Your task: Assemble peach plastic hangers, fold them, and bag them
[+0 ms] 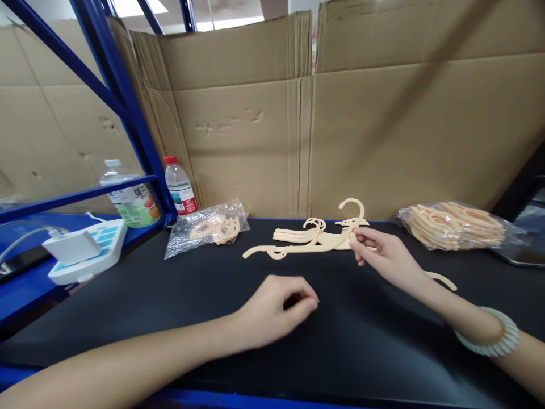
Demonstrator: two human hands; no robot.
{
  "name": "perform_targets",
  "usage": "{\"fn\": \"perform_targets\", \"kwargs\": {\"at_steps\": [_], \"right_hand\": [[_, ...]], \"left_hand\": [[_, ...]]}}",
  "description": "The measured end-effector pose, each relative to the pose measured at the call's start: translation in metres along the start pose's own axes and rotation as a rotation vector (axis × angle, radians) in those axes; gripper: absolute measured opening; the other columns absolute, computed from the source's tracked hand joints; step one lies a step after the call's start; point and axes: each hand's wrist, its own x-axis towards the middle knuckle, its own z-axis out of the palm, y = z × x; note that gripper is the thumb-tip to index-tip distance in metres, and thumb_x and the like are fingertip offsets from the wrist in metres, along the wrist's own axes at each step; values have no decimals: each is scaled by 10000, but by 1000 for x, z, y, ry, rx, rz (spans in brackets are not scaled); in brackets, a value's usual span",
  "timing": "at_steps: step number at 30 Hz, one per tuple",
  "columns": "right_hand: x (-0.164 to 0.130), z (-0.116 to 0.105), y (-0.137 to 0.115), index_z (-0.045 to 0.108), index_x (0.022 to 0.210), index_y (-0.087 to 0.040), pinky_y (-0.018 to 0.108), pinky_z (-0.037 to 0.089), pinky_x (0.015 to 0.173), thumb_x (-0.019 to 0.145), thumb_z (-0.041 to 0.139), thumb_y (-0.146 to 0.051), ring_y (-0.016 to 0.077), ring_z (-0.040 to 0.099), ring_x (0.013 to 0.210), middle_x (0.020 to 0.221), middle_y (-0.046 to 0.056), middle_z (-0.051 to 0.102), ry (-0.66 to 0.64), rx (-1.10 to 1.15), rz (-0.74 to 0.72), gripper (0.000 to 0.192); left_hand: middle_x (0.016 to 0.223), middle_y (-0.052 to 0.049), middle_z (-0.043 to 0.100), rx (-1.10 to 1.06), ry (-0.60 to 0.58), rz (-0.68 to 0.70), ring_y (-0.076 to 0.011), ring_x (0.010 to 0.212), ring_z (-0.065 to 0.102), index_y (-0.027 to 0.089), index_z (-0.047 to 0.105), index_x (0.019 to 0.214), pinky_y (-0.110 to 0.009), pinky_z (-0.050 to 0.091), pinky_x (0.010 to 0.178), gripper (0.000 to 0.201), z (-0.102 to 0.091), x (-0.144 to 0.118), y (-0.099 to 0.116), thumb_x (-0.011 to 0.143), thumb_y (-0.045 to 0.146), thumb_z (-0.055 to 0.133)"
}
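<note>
Now, scene: black surface [170, 307] walled by cardboard.
Right hand [385, 255]: fingers pinching the top hanger of a loose stack of beige hangers [315, 238], mid-surface.
Left hand [276, 309]: loosely curled, fingertips together, resting on the surface, holding nothing visible.
Nearby: nearly empty bag [208, 227] left of the stack; full bag of hangers [455, 224] right.
Risk: hooks look interlocked; lifting one could likely drag neighbours and scatter the stack.

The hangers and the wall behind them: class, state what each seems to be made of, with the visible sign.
Hangers: apparently moulded plastic, matt beige, thin and uniform in shape. Wall: corrugated cardboard, dull brown, with creases and fold lines.
</note>
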Motion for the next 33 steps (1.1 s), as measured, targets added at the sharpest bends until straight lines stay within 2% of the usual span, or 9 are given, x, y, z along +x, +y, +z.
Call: {"fn": "perform_targets", "kwargs": {"at_steps": [2,5,8,11,19,24,27,29,33], "right_hand": [[0,2,4,590,985,-179,287,542,525,835,546,-455,158,566,604,751,33,579,-48,-43,-7,318],[-1,7,9,587,983,-191,275,514,534,845,517,-413,169,570,658,746,26,564,-117,-119,-48,270],[-4,11,11,586,905,-191,272,477,563,852,502,-362,162,562,653,725,22,583,-202,-186,-78,197],[-5,15,13,591,853,-178,272,442,568,844,497,-298,150,540,614,709,23,598,-280,-255,-74,153],[-8,20,11,654,810,-168,268,380,573,828,525,-243,152,511,629,697,23,573,-295,-468,-112,150],[-2,7,12,653,767,-174,270,407,545,818,509,-191,148,524,570,630,9,585,-342,-496,-127,154],[9,-6,26,662,860,-165,356,489,777,825,465,-148,216,604,842,844,77,657,-245,-555,-320,201],[16,-15,38,666,973,-165,439,439,954,849,445,-155,265,555,1081,1025,110,660,-225,-602,-417,254],[23,-23,56,625,1179,-168,521,330,1086,906,405,-213,299,405,1306,1293,116,578,-322,-654,-395,354]], "left_hand": [[986,-96,694,272,-125,307,-214,935,614,143,651,1013,-347,486,875,208,4,-7,10,909,239,498],[1246,-121,608,510,-209,452,-261,1200,492,144,578,1188,-399,400,1033,313,6,-13,18,922,287,495],[1461,-146,402,650,-202,345,-308,1371,302,133,463,1338,-481,284,1121,508,5,-13,17,904,391,527],[1528,-164,263,712,-231,225,-337,1408,221,125,360,1421,-539,234,1131,631,6,-14,14,904,458,503],[1529,-148,257,679,-271,145,-303,1407,241,136,238,1478,-524,201,1152,660,7,-16,14,937,454,442],[1534,-154,234,663,-292,115,-303,1414,216,111,222,1482,-521,206,1153,675,6,-16,15,940,456,430],[1534,-158,228,645,-304,92,-315,1415,199,109,236,1478,-535,216,1144,665,5,-15,18,943,458,421],[1533,-162,223,633,-315,70,-323,1414,193,105,242,1476,-542,229,1137,664,4,-14,21,943,460,418],[1538,-163,203,644,-342,43,-321,1417,178,97,229,1479,-526,227,1141,670,2,-13,24,946,465,401]]}}
